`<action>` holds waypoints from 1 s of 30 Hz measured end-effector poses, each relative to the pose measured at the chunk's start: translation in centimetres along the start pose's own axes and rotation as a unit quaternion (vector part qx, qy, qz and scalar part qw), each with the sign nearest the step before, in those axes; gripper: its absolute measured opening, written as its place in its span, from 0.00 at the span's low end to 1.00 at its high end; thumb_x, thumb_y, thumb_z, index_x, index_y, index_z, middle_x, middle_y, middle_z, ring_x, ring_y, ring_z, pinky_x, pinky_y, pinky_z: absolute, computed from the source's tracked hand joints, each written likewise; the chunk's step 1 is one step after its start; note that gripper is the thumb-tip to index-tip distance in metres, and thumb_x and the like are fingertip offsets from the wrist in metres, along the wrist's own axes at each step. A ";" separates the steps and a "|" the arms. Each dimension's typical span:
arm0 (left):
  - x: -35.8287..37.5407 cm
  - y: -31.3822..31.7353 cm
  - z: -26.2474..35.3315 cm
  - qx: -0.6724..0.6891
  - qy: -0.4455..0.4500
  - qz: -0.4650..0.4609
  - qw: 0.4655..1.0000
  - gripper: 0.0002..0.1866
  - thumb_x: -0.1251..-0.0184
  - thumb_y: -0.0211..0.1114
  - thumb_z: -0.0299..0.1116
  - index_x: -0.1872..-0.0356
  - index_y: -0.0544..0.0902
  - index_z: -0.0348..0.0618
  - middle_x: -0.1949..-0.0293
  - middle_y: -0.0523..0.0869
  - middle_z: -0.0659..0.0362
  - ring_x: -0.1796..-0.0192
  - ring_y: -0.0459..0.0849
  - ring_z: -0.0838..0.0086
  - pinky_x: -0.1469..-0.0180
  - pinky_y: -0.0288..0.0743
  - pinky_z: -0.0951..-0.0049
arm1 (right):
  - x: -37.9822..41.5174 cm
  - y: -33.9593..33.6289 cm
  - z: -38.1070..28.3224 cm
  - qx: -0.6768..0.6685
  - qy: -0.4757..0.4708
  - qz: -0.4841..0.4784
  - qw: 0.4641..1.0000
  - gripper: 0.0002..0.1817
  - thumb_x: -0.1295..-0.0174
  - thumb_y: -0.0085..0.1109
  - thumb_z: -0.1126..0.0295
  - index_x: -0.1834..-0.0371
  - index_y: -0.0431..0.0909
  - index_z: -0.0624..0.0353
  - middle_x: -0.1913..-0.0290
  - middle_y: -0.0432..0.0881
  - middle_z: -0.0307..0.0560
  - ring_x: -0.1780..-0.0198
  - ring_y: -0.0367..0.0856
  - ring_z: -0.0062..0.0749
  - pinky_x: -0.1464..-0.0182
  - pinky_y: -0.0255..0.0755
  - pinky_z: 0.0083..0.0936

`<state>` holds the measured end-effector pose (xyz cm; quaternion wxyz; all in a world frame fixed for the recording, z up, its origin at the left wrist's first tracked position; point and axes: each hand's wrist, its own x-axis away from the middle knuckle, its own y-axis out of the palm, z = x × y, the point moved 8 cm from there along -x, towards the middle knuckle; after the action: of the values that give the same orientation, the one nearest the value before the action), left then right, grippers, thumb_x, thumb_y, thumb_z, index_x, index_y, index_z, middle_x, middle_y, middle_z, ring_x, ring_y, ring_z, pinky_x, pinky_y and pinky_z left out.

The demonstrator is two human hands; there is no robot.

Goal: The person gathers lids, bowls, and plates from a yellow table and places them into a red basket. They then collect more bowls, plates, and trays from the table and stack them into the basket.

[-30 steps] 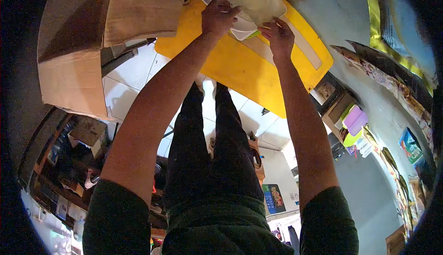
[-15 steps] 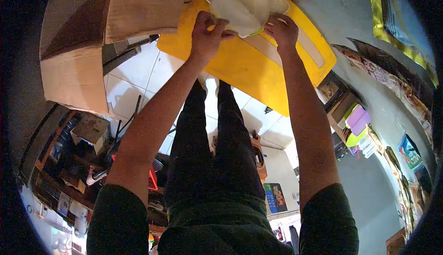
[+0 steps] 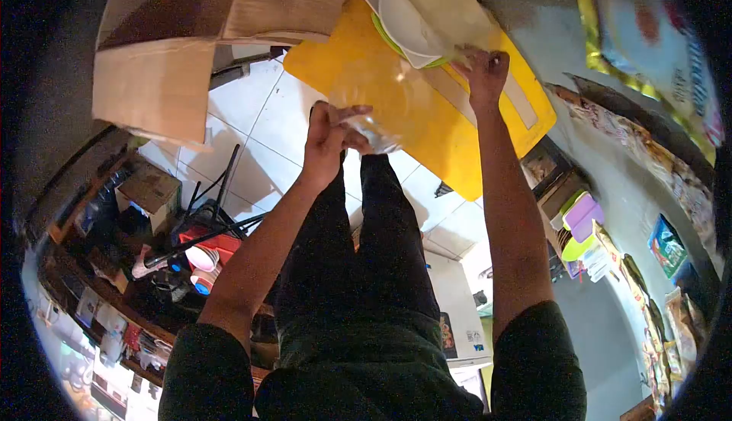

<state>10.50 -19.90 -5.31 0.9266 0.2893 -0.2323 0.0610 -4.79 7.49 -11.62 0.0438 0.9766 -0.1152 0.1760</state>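
The plastic bag (image 3: 381, 104) is stretching clear and thin between both hands above the yellow counter (image 3: 427, 127). The left hand (image 3: 328, 139) is gripping its bunched end near the counter's edge, while the right hand (image 3: 484, 70) is pinching the other end beside the white trays (image 3: 427, 20). Pulled harder, the film could likely tear, or the stacked trays might get nudged off their green plate (image 3: 389, 40).
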 end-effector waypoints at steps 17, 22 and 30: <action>22.3 0.4 16.1 -0.085 0.131 0.154 0.976 0.14 0.34 0.51 0.21 0.49 0.65 0.45 0.66 0.80 0.54 0.66 0.81 0.72 0.67 0.82 0.71 | 20.8 6.7 -16.5 -0.004 0.133 -0.236 0.963 0.22 0.36 0.55 0.76 0.40 0.61 0.55 0.57 0.78 0.48 0.61 0.84 0.37 0.63 0.83 0.34; 29.6 -1.8 18.9 -0.035 0.181 0.252 0.950 0.10 0.29 0.54 0.28 0.50 0.66 0.41 0.68 0.80 0.53 0.68 0.81 0.71 0.67 0.82 0.68 | 23.8 13.4 -22.4 0.064 0.114 -0.368 0.921 0.17 0.35 0.52 0.75 0.42 0.67 0.55 0.59 0.78 0.45 0.61 0.83 0.34 0.64 0.83 0.33; 44.8 -5.4 18.7 0.084 0.337 0.411 0.843 0.10 0.29 0.54 0.28 0.51 0.65 0.40 0.69 0.79 0.52 0.71 0.84 0.64 0.69 0.85 0.62 | 34.2 24.5 -25.5 0.120 0.076 -0.516 0.845 0.20 0.35 0.53 0.72 0.40 0.66 0.53 0.64 0.78 0.42 0.64 0.83 0.33 0.66 0.79 0.29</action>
<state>44.04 -35.92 26.36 0.8099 0.2056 0.0027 0.5493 11.95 -20.16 25.40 0.0196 0.8762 0.4313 0.2143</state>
